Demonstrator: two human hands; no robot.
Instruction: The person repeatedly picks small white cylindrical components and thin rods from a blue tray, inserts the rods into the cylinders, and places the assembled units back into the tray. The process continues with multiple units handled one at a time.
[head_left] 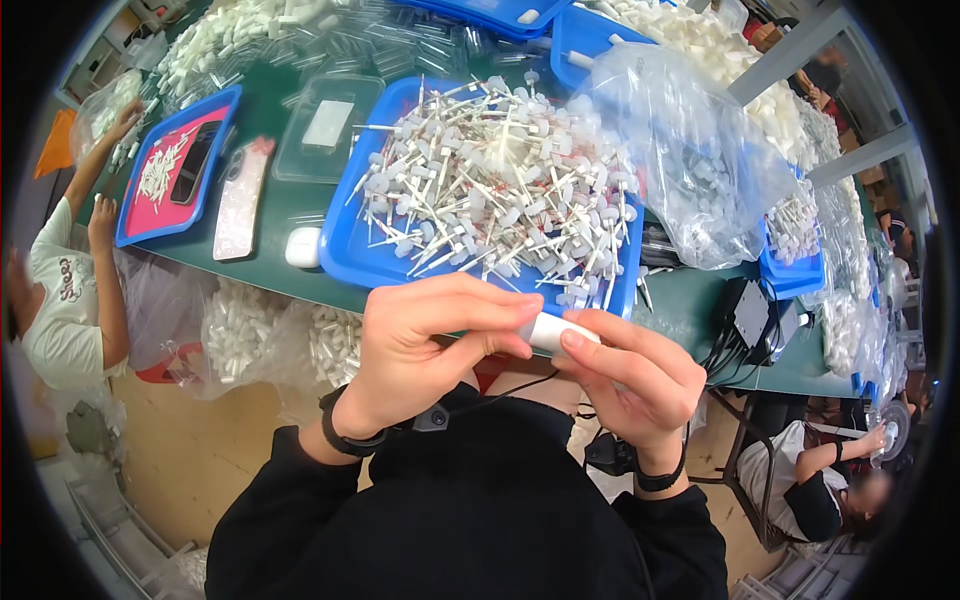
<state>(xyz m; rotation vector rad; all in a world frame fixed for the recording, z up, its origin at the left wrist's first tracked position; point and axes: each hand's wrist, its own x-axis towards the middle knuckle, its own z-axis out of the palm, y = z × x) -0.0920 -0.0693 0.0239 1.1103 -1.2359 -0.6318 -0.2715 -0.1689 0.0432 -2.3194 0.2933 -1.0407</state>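
Note:
Between my two hands, at chest height before the table edge, lies a short white plastic cylinder (552,332). My left hand (415,335) pinches its left end with thumb and fingertips, which hide that end. On its right end, my right hand (640,380) has thumb and fingers closed. Just beyond my hands stands a big blue tray (340,235), heaped with thin white stick-like parts (500,180) that carry translucent round discs. A few of these parts reach close to my fingertips.
Left of the tray are a white earphone case (303,247), a phone in a pale case (242,200), a clear lidded box (345,165) and a smaller blue tray (125,228). A plastic bag (690,150) and black cabled devices (745,318) stand right. Other people sit at both sides.

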